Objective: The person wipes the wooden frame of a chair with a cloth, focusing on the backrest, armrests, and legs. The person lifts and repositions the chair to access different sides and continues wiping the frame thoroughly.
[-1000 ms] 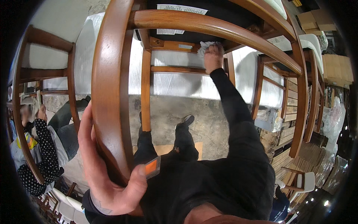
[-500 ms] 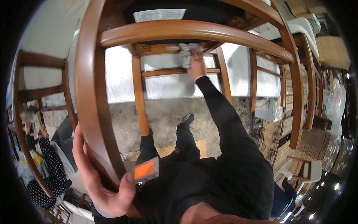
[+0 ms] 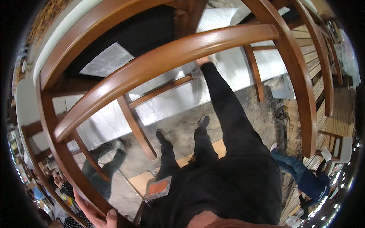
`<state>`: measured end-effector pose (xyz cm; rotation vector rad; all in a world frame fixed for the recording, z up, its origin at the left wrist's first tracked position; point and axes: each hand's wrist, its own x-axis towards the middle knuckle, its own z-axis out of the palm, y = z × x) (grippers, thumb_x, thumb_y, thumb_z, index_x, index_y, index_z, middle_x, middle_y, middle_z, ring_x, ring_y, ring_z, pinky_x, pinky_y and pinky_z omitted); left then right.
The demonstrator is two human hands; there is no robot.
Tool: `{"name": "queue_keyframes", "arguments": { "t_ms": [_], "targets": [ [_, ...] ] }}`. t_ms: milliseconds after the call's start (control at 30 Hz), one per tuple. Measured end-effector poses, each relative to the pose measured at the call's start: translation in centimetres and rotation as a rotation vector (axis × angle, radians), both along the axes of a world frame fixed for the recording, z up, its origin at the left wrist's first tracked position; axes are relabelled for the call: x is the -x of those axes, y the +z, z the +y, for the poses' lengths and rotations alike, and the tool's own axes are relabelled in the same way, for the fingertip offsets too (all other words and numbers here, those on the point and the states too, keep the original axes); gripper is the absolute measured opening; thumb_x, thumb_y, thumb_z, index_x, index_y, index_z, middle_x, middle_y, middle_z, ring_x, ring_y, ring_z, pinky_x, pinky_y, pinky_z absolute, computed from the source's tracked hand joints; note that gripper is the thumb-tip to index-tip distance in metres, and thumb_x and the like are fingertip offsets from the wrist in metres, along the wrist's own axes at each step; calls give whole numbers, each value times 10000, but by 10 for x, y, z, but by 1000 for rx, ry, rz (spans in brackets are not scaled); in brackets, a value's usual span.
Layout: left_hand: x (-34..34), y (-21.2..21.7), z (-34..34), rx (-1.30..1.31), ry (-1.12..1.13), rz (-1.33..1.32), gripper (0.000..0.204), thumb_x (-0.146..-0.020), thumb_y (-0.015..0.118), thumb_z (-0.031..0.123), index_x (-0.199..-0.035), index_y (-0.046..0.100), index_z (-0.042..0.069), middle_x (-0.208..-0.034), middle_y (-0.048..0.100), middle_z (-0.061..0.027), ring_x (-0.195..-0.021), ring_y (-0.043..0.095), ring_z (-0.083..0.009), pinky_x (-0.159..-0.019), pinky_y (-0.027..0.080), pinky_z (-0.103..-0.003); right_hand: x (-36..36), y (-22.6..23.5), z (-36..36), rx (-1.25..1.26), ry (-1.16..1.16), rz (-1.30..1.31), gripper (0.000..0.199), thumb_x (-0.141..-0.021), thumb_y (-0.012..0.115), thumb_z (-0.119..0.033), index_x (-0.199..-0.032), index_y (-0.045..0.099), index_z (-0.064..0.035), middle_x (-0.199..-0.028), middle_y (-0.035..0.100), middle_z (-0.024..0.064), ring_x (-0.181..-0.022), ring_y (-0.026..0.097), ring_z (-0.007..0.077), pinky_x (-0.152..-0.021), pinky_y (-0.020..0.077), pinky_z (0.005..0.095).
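A brown wooden chair frame (image 3: 171, 57) fills the view, its curved rails arching in front of me. My left hand (image 3: 99, 213) grips the chair's curved side rail at the lower left, thumb on top. My right arm in a black sleeve stretches up and away. My right hand (image 3: 202, 60) is pressed against the chair just behind the curved front rail, which hides most of it. Only a pale sliver of the white cloth (image 3: 213, 60) it holds shows. The chair's black seat underside (image 3: 152, 30) carries a white paper sheet (image 3: 106, 59).
An orange and grey tag (image 3: 159, 188) hangs at my chest above my black shoes. Plastic-wrapped panels (image 3: 171, 102) stand ahead on the concrete floor. Another person's legs (image 3: 104, 152) are at the left, a person in blue jeans (image 3: 304, 176) crouches at the right. Stacked wooden furniture (image 3: 336, 95) lines the right.
The chair has tilted and swung closer across the view. My right hand slid with the cloth behind the front rail. My left hand now sits lower in view on the side rail.
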<state>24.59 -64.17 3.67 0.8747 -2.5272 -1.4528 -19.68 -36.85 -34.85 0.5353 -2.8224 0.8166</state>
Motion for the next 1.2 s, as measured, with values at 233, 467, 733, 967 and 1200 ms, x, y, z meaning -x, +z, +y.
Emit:
{"name": "queue_keyframes", "arguments": {
  "t_ms": [233,467,733,967,1200],
  "targets": [
    [8,4,10,109,-13,-74,903,-799,706,163,-1567,251,26,-1632,197,-186,-1467,250,-364,-1196,180,-502,9,1,28,0,74,-180,447,-1005,498,-318,-1411,520,-132,-1443,524,114,-1288,510,338,-1054,453,440],
    [-1,2,-3,117,-67,-94,918,-807,684,170,-1570,204,-1,-1639,148,-224,-1496,185,-380,-1211,131,-512,-211,9,146,-128,37,19,634,-865,690,-176,-1462,478,-167,-1492,453,108,-1344,446,389,-1086,431,451],
    [-1,-4,-2,137,-96,-32,943,-790,653,158,-1585,170,6,-1616,203,-230,-1466,244,-379,-1191,182,-497,-50,-16,50,58,48,-47,548,-872,617,-105,-1411,519,-104,-1441,526,121,-1323,474,375,-1127,395,453],
    [3,-4,-6,107,-161,-135,899,-827,639,190,-1576,177,8,-1616,181,-248,-1430,312,-383,-1150,270,-515,9,2,7,30,-94,-14,336,-953,586,-283,-1278,621,-201,-1281,625,62,-1061,639,316,-853,567,425],
    [-5,2,-10,96,-68,-164,928,-843,679,124,-1591,136,44,-1612,201,-229,-1446,275,-371,-1184,237,-469,-177,-9,107,-222,-178,7,628,-903,662,-312,-1465,444,-137,-1446,480,120,-1104,567,333,-921,501,408]
  ]
}}
